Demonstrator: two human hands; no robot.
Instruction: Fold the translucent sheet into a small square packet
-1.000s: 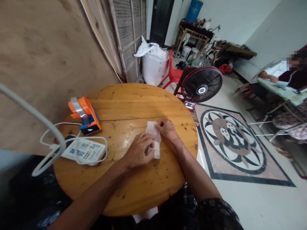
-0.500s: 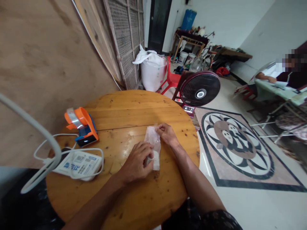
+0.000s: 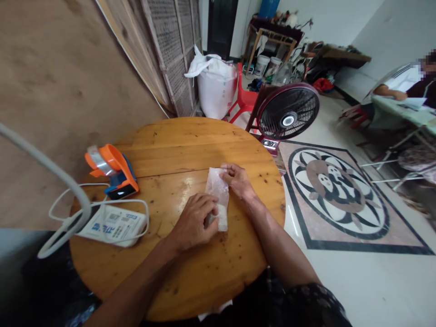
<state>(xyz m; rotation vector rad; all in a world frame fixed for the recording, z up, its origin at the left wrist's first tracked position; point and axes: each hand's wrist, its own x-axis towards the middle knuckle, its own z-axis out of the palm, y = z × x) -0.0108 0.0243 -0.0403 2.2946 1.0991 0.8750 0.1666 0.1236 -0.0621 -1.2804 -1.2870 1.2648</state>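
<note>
A narrow piece of translucent, whitish-pink plastic (image 3: 218, 184), which looks like bubble wrap, lies lengthwise on the round wooden table (image 3: 190, 150). My left hand (image 3: 197, 218) rests at its left side, fingers curled and thumb closed on the edge near the lower half. At the upper right corner, my right hand (image 3: 236, 179) pinches the plastic between thumb and fingertips. Part of the plastic's left side is hidden under my left fingers. Whether anything lies inside the plastic cannot be made out.
An orange and blue tape dispenser (image 3: 112, 168) stands at the table's left, beside a white printed box (image 3: 116, 225) with a white cable (image 3: 148, 209) looped over it. A thick pale tube (image 3: 44, 161) arches at far left. A fan (image 3: 288, 119) stands beyond the table; another person (image 3: 397, 86) sits right.
The view has shifted slightly, so the table and hands appear higher. My right fingers have adjusted a little at the plastic's top corner; my left hand keeps its place.
</note>
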